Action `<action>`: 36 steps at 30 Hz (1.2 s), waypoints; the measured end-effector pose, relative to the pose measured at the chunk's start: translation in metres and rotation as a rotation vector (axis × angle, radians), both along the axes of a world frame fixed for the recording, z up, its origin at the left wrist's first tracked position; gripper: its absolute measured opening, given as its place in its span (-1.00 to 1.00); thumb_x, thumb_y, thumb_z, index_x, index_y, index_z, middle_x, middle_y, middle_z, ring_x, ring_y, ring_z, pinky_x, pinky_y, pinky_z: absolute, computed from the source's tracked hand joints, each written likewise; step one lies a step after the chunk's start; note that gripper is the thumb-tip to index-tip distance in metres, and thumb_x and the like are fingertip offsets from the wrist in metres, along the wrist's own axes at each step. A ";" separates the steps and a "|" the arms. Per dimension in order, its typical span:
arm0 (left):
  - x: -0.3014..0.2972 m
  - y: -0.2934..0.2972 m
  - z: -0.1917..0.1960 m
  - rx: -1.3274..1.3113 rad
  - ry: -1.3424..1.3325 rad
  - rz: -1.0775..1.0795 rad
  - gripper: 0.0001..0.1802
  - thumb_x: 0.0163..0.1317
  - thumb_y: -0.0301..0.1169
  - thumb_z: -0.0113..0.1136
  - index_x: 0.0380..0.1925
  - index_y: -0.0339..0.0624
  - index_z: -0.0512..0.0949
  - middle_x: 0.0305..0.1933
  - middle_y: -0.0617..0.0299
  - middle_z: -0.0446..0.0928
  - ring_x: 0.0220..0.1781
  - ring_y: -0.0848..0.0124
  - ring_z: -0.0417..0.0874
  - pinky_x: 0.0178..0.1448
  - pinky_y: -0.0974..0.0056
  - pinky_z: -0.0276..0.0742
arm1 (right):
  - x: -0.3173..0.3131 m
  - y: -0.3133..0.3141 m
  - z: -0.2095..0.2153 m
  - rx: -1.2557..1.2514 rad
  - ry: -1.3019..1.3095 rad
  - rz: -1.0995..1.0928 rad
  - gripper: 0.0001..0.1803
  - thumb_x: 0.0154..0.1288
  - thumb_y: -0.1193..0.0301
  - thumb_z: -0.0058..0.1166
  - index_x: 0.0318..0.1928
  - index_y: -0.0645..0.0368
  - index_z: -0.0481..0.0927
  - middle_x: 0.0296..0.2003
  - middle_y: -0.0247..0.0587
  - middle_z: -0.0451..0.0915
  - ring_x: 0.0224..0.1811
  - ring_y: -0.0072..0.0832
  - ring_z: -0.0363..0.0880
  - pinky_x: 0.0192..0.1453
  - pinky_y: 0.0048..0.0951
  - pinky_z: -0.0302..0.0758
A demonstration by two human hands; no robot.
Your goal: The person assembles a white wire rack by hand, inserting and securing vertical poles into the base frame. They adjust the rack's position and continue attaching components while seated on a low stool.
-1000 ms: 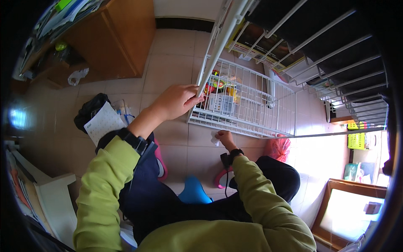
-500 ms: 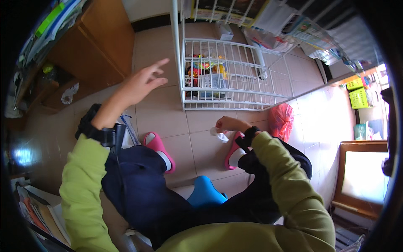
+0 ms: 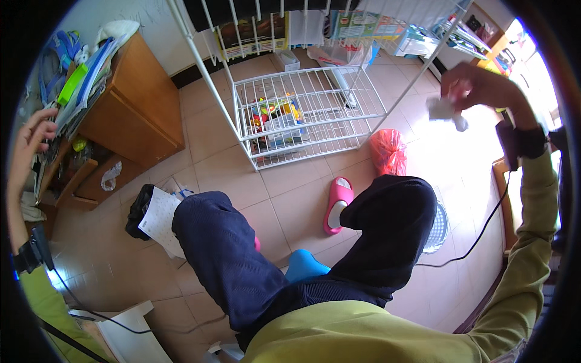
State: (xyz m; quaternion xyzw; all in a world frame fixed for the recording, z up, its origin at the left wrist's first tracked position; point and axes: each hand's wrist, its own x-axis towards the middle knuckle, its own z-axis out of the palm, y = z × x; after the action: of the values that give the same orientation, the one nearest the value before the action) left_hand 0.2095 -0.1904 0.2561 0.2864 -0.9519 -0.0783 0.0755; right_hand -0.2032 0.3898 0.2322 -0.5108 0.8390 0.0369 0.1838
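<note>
My right hand (image 3: 478, 91) is raised at the upper right, closed on a crumpled white wad (image 3: 443, 109). The wad looks soft, like tissue or thin plastic, but motion blurs it. Far to the left, my left hand (image 3: 36, 136) is lifted with its fingers apart and nothing visible in them. Its fingertips are close to a stack of papers and folders (image 3: 91, 78), beside a bright green strip (image 3: 73, 83); I cannot tell whether they touch. Both wrists wear dark bands with cables running from them.
A white wire rack (image 3: 315, 118) stands ahead, with colourful items (image 3: 275, 118) inside its lower part. A red plastic bag (image 3: 388, 151) sits beside it. A wooden cabinet (image 3: 142, 97) is on the left. A white sheet (image 3: 162, 221) lies by my left knee, a pale basket (image 3: 437, 228) by my right.
My right hand has swung up and to the right with the white wad. My left hand has moved left, from beside the rack to the papers. My view and legs have shifted.
</note>
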 end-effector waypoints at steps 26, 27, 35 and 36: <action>-0.200 0.068 -0.573 0.847 -0.538 -0.446 -0.59 0.25 -0.24 0.22 0.05 -0.18 0.50 -0.06 -0.06 0.62 0.01 0.14 0.63 0.09 0.15 0.53 | -0.043 -0.101 -0.548 -0.108 -0.540 0.079 -0.75 0.05 0.37 0.25 -0.22 0.15 0.63 -0.28 -0.11 0.67 -0.18 -0.13 0.64 -0.11 -0.19 0.54; -0.206 0.073 -0.575 0.854 -0.531 -0.456 -0.56 0.25 -0.23 0.22 0.08 -0.16 0.48 -0.05 -0.06 0.61 0.01 0.13 0.63 0.08 0.15 0.53 | -0.042 -0.110 -0.554 -0.039 -0.525 0.103 -0.75 0.05 0.37 0.26 -0.22 0.15 0.63 -0.28 -0.11 0.67 -0.17 -0.13 0.64 -0.11 -0.19 0.54; -0.212 0.095 -0.594 0.893 -0.434 -0.406 -0.46 0.23 -0.25 0.24 0.18 -0.19 0.40 0.08 -0.08 0.53 0.04 0.13 0.61 0.09 0.15 0.52 | -0.034 -0.137 -0.561 -0.112 -0.542 0.024 -0.77 0.11 0.38 0.17 -0.20 0.18 0.61 -0.27 -0.02 0.65 -0.16 -0.10 0.63 -0.09 -0.18 0.53; -0.209 0.097 -0.598 0.912 -0.460 -0.353 -0.48 0.24 -0.25 0.24 0.17 -0.19 0.40 0.08 -0.08 0.53 0.02 0.13 0.61 0.07 0.14 0.53 | -0.032 -0.136 -0.561 -0.146 -0.593 -0.023 -0.76 0.11 0.38 0.17 -0.20 0.19 0.61 -0.27 -0.02 0.65 -0.16 -0.10 0.63 -0.09 -0.19 0.54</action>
State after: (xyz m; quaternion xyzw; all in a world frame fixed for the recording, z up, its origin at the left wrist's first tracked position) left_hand 0.0006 -0.0933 -0.3415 0.1358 -0.8469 -0.4302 -0.2813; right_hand -0.2354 0.2538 -0.3286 -0.5017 0.7548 -0.1765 0.3840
